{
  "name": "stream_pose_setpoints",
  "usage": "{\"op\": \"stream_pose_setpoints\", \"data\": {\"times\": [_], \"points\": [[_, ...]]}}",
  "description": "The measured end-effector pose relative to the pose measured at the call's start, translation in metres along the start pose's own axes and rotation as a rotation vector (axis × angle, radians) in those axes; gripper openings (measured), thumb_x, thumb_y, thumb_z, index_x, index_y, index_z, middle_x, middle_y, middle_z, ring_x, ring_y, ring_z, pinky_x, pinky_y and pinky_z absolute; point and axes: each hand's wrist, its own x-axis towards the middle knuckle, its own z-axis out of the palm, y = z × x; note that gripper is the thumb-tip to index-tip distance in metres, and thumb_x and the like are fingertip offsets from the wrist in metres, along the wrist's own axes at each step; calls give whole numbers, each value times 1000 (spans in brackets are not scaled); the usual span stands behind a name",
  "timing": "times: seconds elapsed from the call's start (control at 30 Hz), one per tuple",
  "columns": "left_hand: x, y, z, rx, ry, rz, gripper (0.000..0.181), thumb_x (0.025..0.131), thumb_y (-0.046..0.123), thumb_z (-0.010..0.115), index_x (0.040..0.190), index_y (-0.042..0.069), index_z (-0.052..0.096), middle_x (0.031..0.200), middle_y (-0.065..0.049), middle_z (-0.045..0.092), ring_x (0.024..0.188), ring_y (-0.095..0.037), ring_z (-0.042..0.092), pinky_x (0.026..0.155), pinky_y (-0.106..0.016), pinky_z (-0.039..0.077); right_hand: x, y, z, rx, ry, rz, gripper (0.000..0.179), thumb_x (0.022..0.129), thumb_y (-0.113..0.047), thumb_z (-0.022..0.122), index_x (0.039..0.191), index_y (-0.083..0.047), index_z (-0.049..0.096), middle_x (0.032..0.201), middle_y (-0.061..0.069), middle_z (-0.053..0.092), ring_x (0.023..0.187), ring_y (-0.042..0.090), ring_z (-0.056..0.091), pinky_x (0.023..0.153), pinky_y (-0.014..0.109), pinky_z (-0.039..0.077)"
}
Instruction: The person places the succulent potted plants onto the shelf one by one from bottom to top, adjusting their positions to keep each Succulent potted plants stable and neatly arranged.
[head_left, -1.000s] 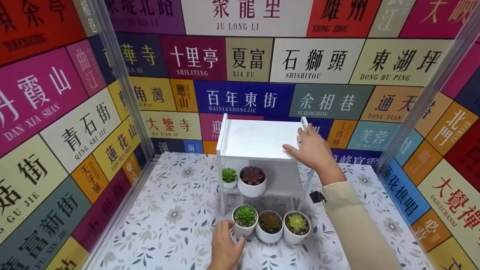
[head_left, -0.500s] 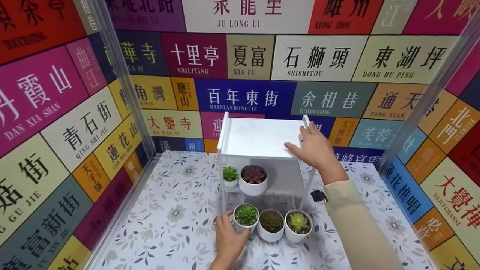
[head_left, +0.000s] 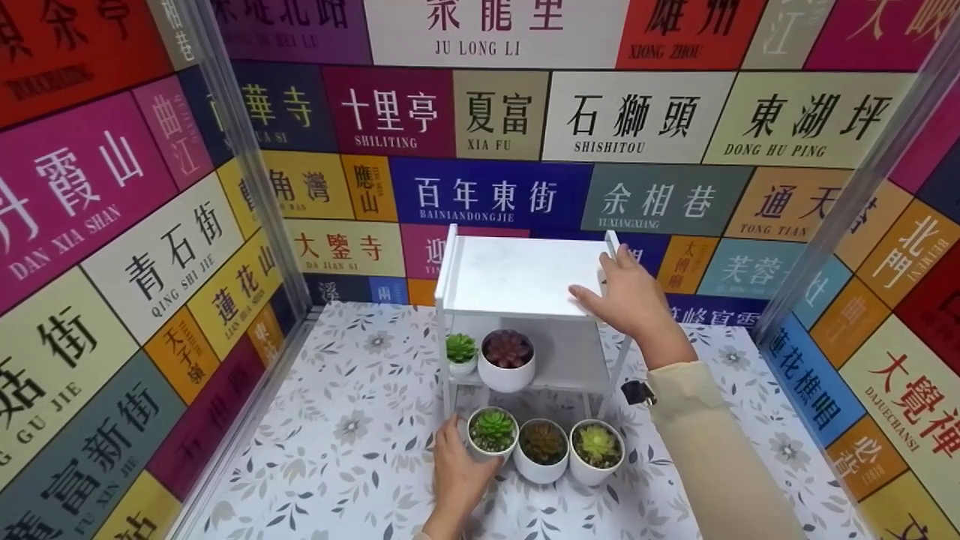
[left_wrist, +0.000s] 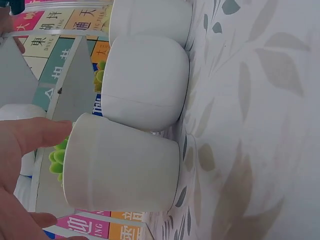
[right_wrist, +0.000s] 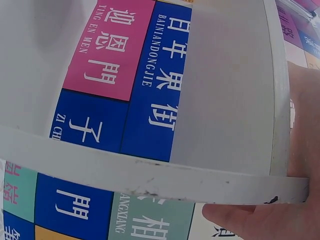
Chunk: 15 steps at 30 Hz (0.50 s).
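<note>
My left hand [head_left: 461, 474] holds the rim of a white pot with a bright green succulent [head_left: 493, 430], thumb on the near side and fingers at the left. In the left wrist view the thumb [left_wrist: 47, 131] meets the rim of this pot [left_wrist: 125, 165], which stands on the patterned surface. To its right stand a pot with a brownish succulent [head_left: 543, 450] and one with a yellow-green succulent [head_left: 597, 452]. My right hand [head_left: 637, 304] grips the right side of the white two-tier rack [head_left: 517, 274], its thumb over the top shelf's edge.
On the rack's lower shelf [head_left: 570, 364] sit a small green succulent [head_left: 460, 349] and a larger dark red succulent [head_left: 507, 360] in white pots. Printed sign panels [head_left: 491, 191] wall the back and sides. A leaf-patterned cloth [head_left: 322, 435] covers the table.
My left hand has moved slightly up and right, closing in on the green succulent's pot. My right hand stays on the rack, and the pots keep their places.
</note>
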Motion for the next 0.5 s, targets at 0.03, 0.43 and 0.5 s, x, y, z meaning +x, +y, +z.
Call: {"op": "stream_pose_setpoints", "data": {"times": [0.03, 0.43, 0.5], "points": [[0, 0, 1, -5, 5, 2, 102, 56, 25, 98, 144, 0, 54, 134, -25, 59, 124, -46, 61, 104, -57, 53, 0, 0, 0, -2, -1, -2, 105, 99, -75, 47, 167, 2, 25, 174, 32, 8, 161, 52, 16, 128, 66, 23], [4, 0, 9, -18, 39, 26, 102, 55, 27, 98, 142, -3, 54, 131, -28, 60, 119, -48, 62, 102, -60, 53, 1, 0, 0, 11, 9, -3, 104, 99, -75, 48, 166, 2, 27, 174, 32, 10, 161, 52, 17, 128, 66, 24], [4, -1, 10, -7, 29, 18, 103, 56, 29, 98, 143, -2, 54, 131, -28, 61, 120, -47, 63, 102, -60, 53, 1, -1, 0, 9, 12, -3, 105, 99, -75, 48, 166, 2, 28, 174, 32, 10, 161, 52, 18, 127, 67, 24]]}}
